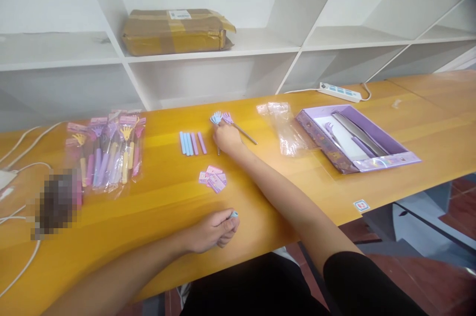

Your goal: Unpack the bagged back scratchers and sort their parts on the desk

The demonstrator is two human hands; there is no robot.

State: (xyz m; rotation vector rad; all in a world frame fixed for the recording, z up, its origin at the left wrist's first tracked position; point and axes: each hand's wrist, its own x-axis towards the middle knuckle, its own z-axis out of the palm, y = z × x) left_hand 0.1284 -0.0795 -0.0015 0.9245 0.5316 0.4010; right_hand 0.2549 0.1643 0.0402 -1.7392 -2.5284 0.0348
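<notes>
My left hand (213, 231) squeezes a blue tube (234, 214), and my right hand (227, 138) touches the blue scratcher (216, 117) on the table (159, 212), maybe gripping, I can't tell; it looks light and stiff, best held by its thin stick (218, 151).

Table (178, 207): showing wood grain, smooth, reflecting light in a glossy sheen.
Carton (174, 33): looking like matt brown cardboard, shiny tape crossing it.
Bagged scratchers (107, 152): sitting in clear, glossy, wrinkling plastic.
Tray box (386, 161): appearing as purple card, front edge shining.
Rod (245, 134): gleaming like metal.
</notes>
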